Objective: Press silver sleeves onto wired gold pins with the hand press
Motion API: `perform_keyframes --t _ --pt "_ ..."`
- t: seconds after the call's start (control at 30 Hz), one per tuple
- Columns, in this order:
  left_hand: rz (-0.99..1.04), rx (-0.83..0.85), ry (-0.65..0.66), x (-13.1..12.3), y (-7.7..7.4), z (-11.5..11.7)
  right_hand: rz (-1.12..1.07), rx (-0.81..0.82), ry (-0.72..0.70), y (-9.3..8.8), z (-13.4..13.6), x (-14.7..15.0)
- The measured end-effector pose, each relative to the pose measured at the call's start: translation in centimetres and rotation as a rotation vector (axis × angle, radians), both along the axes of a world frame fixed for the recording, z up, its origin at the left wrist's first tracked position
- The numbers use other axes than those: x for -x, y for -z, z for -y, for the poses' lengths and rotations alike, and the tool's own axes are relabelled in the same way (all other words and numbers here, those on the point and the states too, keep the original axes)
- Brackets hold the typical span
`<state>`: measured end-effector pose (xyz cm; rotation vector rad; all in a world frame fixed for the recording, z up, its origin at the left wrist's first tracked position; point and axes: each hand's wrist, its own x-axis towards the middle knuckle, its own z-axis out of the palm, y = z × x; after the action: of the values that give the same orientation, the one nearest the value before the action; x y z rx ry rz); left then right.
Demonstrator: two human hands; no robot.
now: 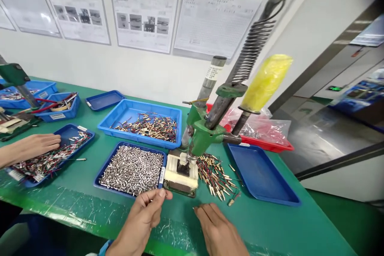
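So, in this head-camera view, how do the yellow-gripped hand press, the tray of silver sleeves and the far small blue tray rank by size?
Largest to smallest: hand press, tray of silver sleeves, small blue tray. Being farther off, the small tray may only look smaller.

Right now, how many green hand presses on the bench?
2. The centre press stands beside the tray of metal pieces; the left press sits at the frame's edge, partly cut off. Others could be out of view.
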<state>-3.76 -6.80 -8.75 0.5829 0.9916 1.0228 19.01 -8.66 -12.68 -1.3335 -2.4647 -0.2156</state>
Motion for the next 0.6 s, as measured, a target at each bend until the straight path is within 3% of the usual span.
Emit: perform_keyframes --t 0.1,0.23,0.37,0.6 --pt "0.024 0.0 -0.01 -0.1 0.2 0.0 -0.054 0.027 -0.028 -0.4 -0.3 -0.3" --pt "0.078 0.004 -0.019 -0.3 0.4 0.0 -0.371 0.121 0.028 -1.2 -0.3 -0.2" --pt "0.079 0.019 -0.03 -0.9 0.7 0.0 -0.688 0.117 0.147 -2.4 0.2 2.1" --pt "0.042 0.008 -0.071 -1.7 1.0 -0.4 -1.018 0.033 0.134 -3.0 -0.2 6.1"
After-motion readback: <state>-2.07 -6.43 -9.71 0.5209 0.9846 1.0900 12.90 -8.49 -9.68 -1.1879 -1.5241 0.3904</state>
